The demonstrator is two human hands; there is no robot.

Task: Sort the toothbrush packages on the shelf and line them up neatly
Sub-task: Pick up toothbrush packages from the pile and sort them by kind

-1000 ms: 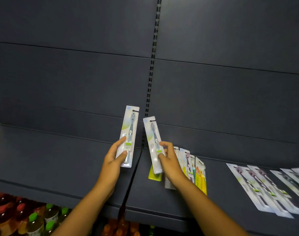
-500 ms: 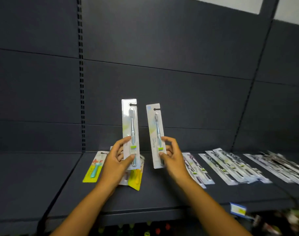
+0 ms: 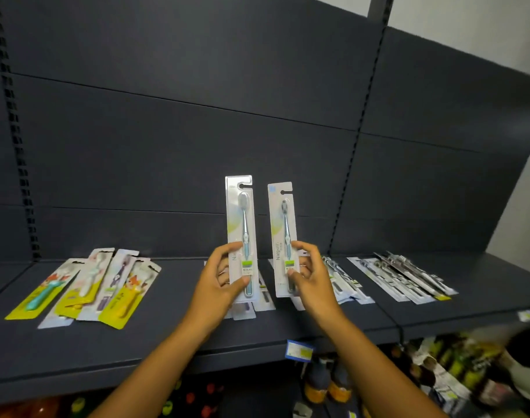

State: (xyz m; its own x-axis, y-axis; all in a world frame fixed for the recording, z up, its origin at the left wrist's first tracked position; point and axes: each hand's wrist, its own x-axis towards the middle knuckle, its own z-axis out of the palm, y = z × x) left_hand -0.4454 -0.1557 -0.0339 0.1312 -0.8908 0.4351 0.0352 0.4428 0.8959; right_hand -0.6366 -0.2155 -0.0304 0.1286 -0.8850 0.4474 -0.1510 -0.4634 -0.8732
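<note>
Holding two matching packs upright above the shelf (image 3: 197, 342), my left hand (image 3: 217, 285) pinches the left pack (image 3: 240, 224) and my right hand (image 3: 313, 280) pinches the right pack (image 3: 283, 233), both low down. I judge this the sorting step: next, lay both flat among the like packs (image 3: 345, 285) just behind, edges squared, away from the yellow packs (image 3: 85, 285).

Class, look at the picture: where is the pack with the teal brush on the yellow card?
The teal brush pack lies flat at the far left of the shelf in the head view, leftmost in the fan of colourful packs, well left of both hands.
</note>
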